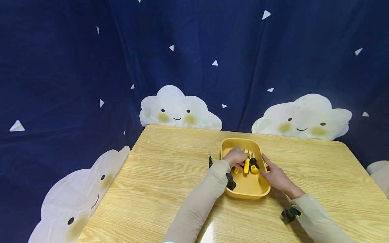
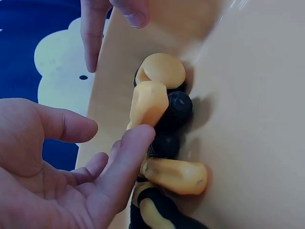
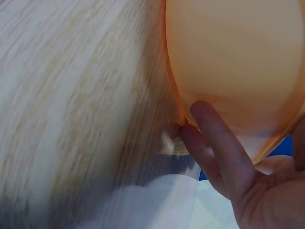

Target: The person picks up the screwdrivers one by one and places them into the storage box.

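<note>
A yellow bin (image 1: 243,195) holds several screwdrivers, laid side by side with their shafts pointing away. My left hand (image 1: 236,157) reaches over its left wall, thumb apart from the fingers. In the left wrist view, one fingertip of that hand (image 2: 86,176) touches or nearly touches a yellow-handled screwdriver (image 2: 148,102). Black handles (image 2: 174,112) and another yellow handle (image 2: 178,176) lie beside it. A thick black-and-yellow screwdriver (image 1: 254,166) is rightmost. My right hand (image 1: 278,175) holds the bin's right wall, thumb at the inner side and fingers (image 3: 219,138) along the outside.
A slim black screwdriver (image 1: 210,161) lies on the wooden table (image 1: 164,175), left of the bin. Behind the table hangs a dark blue curtain (image 1: 188,50) with clouds and white triangles. Both wrists carry small black cameras.
</note>
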Available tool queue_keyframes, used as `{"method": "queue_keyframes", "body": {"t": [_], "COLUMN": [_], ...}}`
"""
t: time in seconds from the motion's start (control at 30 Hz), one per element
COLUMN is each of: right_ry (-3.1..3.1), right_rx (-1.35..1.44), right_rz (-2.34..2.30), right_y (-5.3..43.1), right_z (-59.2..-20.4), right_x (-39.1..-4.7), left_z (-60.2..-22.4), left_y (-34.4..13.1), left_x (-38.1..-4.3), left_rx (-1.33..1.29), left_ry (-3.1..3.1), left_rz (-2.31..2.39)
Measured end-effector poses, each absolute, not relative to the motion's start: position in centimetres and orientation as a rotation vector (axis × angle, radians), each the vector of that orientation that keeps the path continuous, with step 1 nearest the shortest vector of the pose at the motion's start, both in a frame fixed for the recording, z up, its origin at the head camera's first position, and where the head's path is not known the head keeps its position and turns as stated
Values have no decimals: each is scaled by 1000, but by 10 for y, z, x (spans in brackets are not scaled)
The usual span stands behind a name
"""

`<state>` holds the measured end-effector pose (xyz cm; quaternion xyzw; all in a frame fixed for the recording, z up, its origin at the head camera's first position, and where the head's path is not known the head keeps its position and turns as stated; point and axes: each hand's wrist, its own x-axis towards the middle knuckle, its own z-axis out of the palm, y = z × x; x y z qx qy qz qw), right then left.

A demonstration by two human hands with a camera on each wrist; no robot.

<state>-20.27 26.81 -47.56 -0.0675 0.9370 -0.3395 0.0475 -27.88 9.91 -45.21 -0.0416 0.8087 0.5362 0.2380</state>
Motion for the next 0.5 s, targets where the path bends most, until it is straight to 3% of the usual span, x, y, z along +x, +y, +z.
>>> {"method": "queue_keyframes", "body": {"t": [0.5], "right_ry": [2848], "right_rx": [-200], "right_rz": [-1040], "right_y": [268], "right_z": [-475], "right_x": [-202], "left_z": [-437], "left_y": [87], "left_x": [-282], "left_rx": [121], "left_ry": [2295], "left_rz": [1413]}}
